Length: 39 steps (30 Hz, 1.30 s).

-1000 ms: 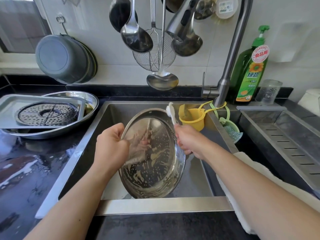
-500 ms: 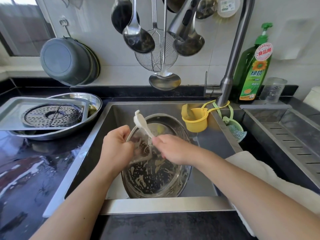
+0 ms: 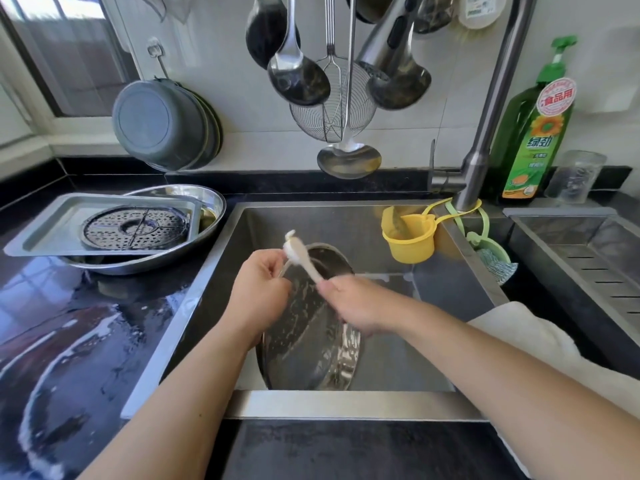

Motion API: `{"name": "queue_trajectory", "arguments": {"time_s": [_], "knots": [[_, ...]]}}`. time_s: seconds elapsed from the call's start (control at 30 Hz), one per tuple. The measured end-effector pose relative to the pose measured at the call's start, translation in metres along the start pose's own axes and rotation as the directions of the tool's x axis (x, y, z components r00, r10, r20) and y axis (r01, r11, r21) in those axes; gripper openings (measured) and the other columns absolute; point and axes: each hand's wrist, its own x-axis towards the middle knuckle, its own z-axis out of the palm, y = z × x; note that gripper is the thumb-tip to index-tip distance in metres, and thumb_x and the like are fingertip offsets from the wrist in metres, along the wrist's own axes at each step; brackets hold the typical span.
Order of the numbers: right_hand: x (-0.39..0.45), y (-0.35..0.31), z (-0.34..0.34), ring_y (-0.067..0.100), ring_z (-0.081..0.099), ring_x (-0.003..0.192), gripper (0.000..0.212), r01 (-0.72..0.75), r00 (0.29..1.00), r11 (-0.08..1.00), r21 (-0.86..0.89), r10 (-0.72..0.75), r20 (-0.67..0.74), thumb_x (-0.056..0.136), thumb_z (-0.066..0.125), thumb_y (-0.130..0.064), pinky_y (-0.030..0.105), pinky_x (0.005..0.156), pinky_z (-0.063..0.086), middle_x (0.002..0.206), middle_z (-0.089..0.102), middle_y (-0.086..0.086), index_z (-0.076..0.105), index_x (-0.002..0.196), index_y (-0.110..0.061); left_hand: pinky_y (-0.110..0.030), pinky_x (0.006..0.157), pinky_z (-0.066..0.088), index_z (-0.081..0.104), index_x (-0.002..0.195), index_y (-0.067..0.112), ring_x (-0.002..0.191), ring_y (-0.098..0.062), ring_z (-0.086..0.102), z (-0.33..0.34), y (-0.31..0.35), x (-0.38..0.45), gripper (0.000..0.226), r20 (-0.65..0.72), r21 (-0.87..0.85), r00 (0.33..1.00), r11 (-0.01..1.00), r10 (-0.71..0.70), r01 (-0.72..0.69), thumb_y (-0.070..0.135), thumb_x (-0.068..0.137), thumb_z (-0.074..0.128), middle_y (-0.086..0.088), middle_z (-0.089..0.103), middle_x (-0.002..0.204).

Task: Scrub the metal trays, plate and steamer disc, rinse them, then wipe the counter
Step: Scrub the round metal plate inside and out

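A round metal plate [image 3: 308,344], streaked with suds, stands nearly on edge in the sink [image 3: 346,403]. My left hand [image 3: 258,296] grips its left rim. My right hand [image 3: 356,306] holds a white brush [image 3: 301,256] by the handle, the bristle head raised above the plate's top edge near my left fingers. On the wet black counter [image 3: 69,334] to the left, a rectangular metal tray [image 3: 45,233] rests on an oval metal tray [image 3: 207,199], with the perforated steamer disc [image 3: 135,227] lying on the rectangular one.
The faucet [image 3: 485,133] rises at the sink's back right, with a yellow cup [image 3: 410,237] hung below it. A green detergent bottle [image 3: 535,133] stands behind. Ladles and a wire skimmer [image 3: 332,109] hang overhead. A white cloth [image 3: 536,344] drapes under my right forearm. A drain rack [image 3: 595,258] lies right.
The plate has turned from facing me to nearly edge-on. My right hand swept the brush from the plate's right rim across to its upper left. The view shifted slightly right.
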Motion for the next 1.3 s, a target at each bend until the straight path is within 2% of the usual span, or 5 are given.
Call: {"name": "queue_trajectory", "arguments": {"time_s": [0.27,0.5,0.73,1.1,1.3], "knots": [[0.001,0.006,0.012,0.019,0.037,0.050,0.043,-0.036,0.970,0.993,0.115,0.007,0.243,0.110,0.026,-0.046,0.027,0.045,0.038,0.070,0.042,0.008,0.041,0.079,-0.021,-0.036,0.065,0.040,0.055,0.077,0.017,0.059,-0.027,0.047,-0.008,0.010,-0.001,0.008,0.293,-0.391,0.889,0.805,-0.351,0.447,0.024,0.077,0.053,-0.010,0.056,0.070],[-0.004,0.009,0.022,0.025,0.045,0.063,0.046,-0.008,0.865,0.976,-0.216,0.115,0.489,0.109,0.027,-0.048,0.032,0.052,0.040,0.079,0.049,0.013,0.039,0.078,-0.017,-0.047,0.076,0.060,0.061,0.117,0.003,0.079,-0.033,0.067,-0.011,-0.002,0.000,0.025,0.469,-0.046,0.663,0.734,-0.583,0.678,0.008,0.095,0.051,-0.019,0.066,0.101],[-0.006,0.007,0.019,0.020,0.037,0.052,0.044,0.034,0.861,0.964,-0.263,0.105,0.497,0.108,0.032,-0.049,0.026,0.049,0.035,0.075,0.047,0.007,0.041,0.077,-0.020,-0.058,0.055,0.061,0.052,0.122,-0.006,0.064,-0.036,0.066,-0.007,-0.007,-0.004,0.028,0.294,0.181,0.725,0.781,-0.623,0.597,-0.010,0.096,0.043,-0.023,0.056,0.091],[-0.020,0.029,-0.028,0.014,0.027,0.047,0.044,-0.149,0.807,0.930,-0.335,0.310,0.503,0.108,0.031,-0.050,0.025,0.047,0.025,0.065,0.039,0.001,0.041,0.079,-0.018,-0.044,0.039,0.055,0.053,0.124,0.010,0.082,-0.038,0.067,-0.019,-0.009,0.008,0.042,0.011,-0.322,0.821,0.775,-0.571,0.544,-0.011,0.096,0.030,-0.020,0.065,0.107],[-0.029,0.015,-0.036,0.025,0.052,0.068,0.048,0.009,0.939,0.920,-0.392,0.126,0.319,0.109,0.028,-0.048,0.044,0.067,0.050,0.079,0.056,0.010,0.052,0.081,-0.016,-0.042,0.044,0.057,0.056,0.130,0.017,0.091,-0.038,0.069,-0.018,-0.007,0.011,0.051,-0.071,-0.446,0.836,0.767,-0.544,0.462,-0.009,0.095,0.027,-0.017,0.069,0.113]]}}
